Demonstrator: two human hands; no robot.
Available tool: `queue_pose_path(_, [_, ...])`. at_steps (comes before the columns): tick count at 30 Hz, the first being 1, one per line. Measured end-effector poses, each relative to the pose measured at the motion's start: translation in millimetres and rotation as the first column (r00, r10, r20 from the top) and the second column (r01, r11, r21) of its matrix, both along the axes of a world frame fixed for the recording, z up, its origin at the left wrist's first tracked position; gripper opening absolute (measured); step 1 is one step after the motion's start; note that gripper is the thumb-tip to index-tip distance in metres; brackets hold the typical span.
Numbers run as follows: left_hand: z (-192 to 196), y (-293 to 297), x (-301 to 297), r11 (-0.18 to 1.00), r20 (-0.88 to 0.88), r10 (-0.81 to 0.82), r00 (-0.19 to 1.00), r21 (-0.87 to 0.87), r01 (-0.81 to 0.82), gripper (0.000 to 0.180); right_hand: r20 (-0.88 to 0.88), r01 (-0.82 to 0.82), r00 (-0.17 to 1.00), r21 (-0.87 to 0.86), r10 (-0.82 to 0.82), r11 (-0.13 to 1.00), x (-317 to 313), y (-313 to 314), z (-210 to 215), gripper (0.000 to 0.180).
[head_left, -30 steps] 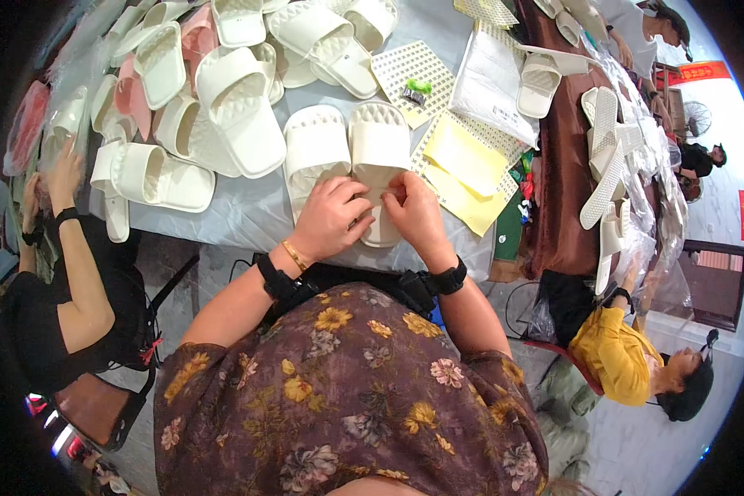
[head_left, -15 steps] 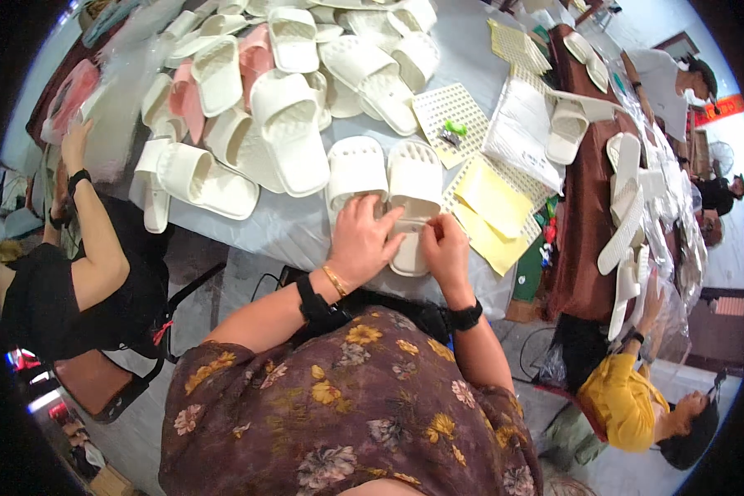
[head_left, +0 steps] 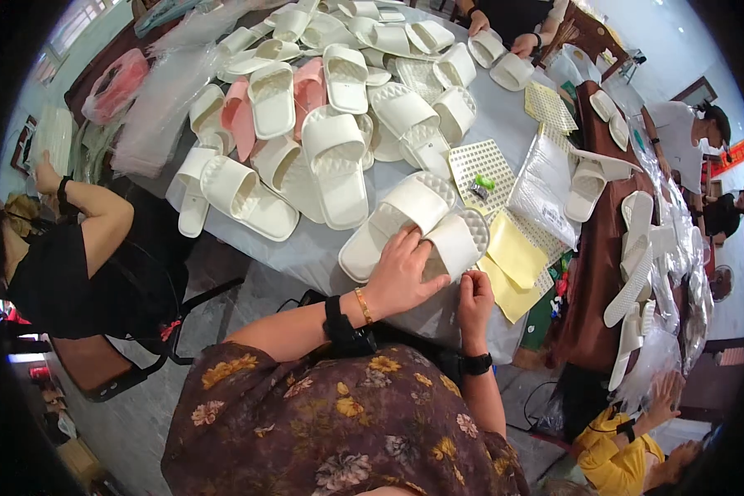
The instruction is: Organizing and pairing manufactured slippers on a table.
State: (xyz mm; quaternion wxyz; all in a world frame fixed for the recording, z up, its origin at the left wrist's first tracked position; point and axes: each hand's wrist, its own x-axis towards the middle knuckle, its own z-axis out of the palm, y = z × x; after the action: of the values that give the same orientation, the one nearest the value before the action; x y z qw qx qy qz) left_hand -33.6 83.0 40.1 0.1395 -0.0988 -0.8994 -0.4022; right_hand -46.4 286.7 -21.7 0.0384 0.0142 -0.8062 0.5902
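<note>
Two white slippers lie side by side on the table's near edge, toes turned to the far right. My left hand (head_left: pixel 400 274) is closed around the strap edges where they meet; its fingertips are partly hidden. The left slipper (head_left: pixel 413 202) has its heel toward the near left. The right slipper (head_left: pixel 461 241) is partly covered by my left hand. Beside its right edge, my right hand (head_left: pixel 476 301) is closed with thumb and finger pinched together. What sits in that pinch, if anything, is too small to make out.
White and pink slippers are heaped on the table (head_left: pixel 264 248), far left. To the right lie yellow sticker sheets (head_left: pixel 508 252), a dotted sheet (head_left: pixel 486 161) and a white plastic packet (head_left: pixel 540 198). Co-workers stand or sit around; one person's hand (head_left: pixel 521 45) holds slippers at the far side.
The slipper pair has turned clockwise, toes now to the far right. My left hand has moved onto the straps; my right hand has drawn slightly away from the slippers. The view has shifted.
</note>
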Motion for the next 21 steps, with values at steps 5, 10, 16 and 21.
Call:
queue_pose_path(5, [45, -35, -26, 0.997, -0.122, 0.001, 0.993, 0.077, 0.008, 0.06, 0.1, 0.011, 0.995, -0.032, -0.008, 0.999, 2, 5, -4, 0.012])
queue_pose_path(10, [88, -98, -97, 0.974, -0.236, 0.215, 0.948, 0.127, -0.189, 0.051, 0.052, 0.011, 0.999, -0.011, -0.011, 1.0, 1, 6, -9, 0.011])
queue_pose_path(16, [120, -180, -168, 0.878, -0.4, 0.342, 0.85, -0.187, -0.441, 0.052, 0.047, -0.019, 0.999, -0.058, 0.022, 0.998, 1, 5, -15, 0.009])
queue_pose_path(21, [59, -176, -142, 0.792, -0.449, 0.212, 0.868, -0.441, -0.422, 0.06, 0.078, -0.014, 0.997, -0.093, 0.022, 0.996, 2, 5, -10, 0.008])
